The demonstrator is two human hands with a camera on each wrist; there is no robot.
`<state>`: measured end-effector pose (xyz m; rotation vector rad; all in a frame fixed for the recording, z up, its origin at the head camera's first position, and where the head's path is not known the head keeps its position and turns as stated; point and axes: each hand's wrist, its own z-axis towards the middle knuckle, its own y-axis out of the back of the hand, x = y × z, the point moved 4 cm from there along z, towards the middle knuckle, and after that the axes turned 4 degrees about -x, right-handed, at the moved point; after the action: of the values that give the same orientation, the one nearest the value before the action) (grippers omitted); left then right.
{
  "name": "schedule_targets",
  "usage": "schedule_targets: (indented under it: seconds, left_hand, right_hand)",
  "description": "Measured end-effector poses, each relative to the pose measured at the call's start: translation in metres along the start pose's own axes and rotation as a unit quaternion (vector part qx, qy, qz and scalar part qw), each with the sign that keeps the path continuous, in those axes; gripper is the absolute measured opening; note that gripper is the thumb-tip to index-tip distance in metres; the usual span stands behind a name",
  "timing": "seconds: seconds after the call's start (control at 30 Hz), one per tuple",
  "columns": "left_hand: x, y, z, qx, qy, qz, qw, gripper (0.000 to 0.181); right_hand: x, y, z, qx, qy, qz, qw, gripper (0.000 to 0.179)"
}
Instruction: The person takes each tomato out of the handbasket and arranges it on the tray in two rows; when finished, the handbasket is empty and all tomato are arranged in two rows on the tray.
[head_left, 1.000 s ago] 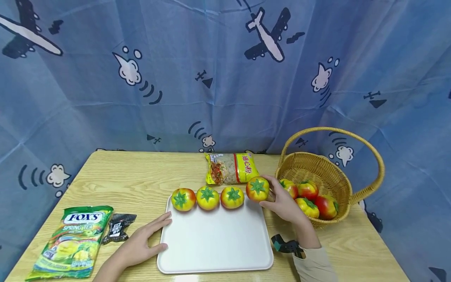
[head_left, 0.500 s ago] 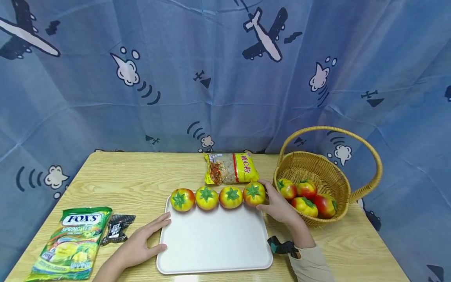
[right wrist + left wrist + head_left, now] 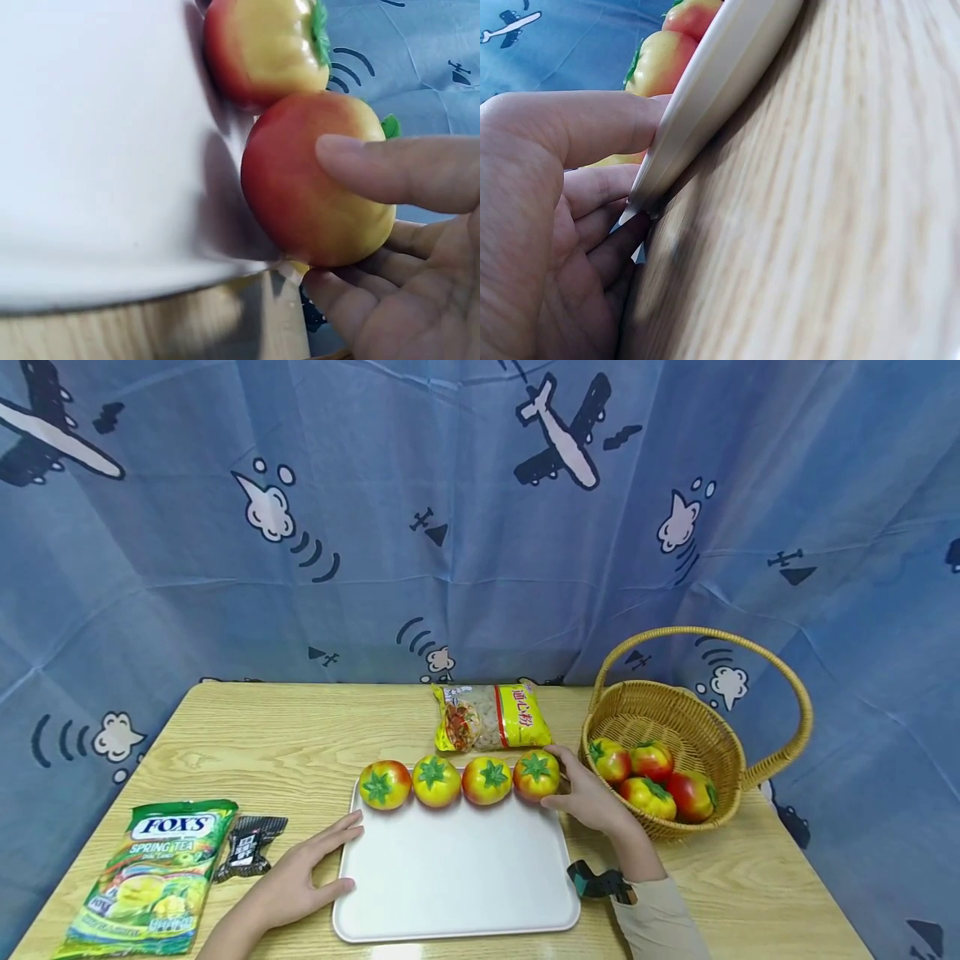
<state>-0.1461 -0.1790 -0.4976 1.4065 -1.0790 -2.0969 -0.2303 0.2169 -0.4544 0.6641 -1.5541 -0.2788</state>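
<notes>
A white tray (image 3: 457, 877) lies on the table with several red-and-yellow persimmons in a row along its far edge, green leaves facing up. My right hand (image 3: 592, 795) holds the rightmost persimmon (image 3: 536, 776) at the tray's far right corner. In the right wrist view, the thumb lies on top of that persimmon (image 3: 300, 187) and the other fingers are around its far side; it touches the neighbouring persimmon (image 3: 262, 49). My left hand (image 3: 296, 881) rests at the tray's left edge, fingers fairly straight. Its fingertips touch the rim (image 3: 705, 97) in the left wrist view.
A wicker basket (image 3: 630, 702) with a tall handle stands at the right, holding several more persimmons (image 3: 648, 799). A yellow pasta bag (image 3: 491, 718) lies behind the tray. To the left are a green FOX'S candy bag (image 3: 150, 877) and a small black packet (image 3: 250, 847).
My right hand has brought its persimmon left and down onto the tray's far right corner, beside the others. The left hand has stayed at the tray's edge.
</notes>
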Motion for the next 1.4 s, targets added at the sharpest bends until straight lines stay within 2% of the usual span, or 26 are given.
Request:
schedule_targets:
  seconds: [0.37,0.6,1.4]
  left_hand:
    - [-0.003,0.002,0.000,0.000,-0.005,-0.001,1.0000,0.061]
    - [-0.002,0.002,0.000,0.003,-0.002,-0.001,1.0000,0.061]
    - [-0.001,0.001,0.000,-0.002,-0.006,0.008,1.0000,0.062]
  right_hand:
    - [-0.005,-0.005,0.003,0.018,0.006,0.041,0.9990,0.081]
    - [-0.008,-0.006,0.005,0.030,-0.006,0.058,0.9979,0.085]
    - [-0.011,-0.007,0.005,0.028,-0.025,0.051,0.9980,0.095]
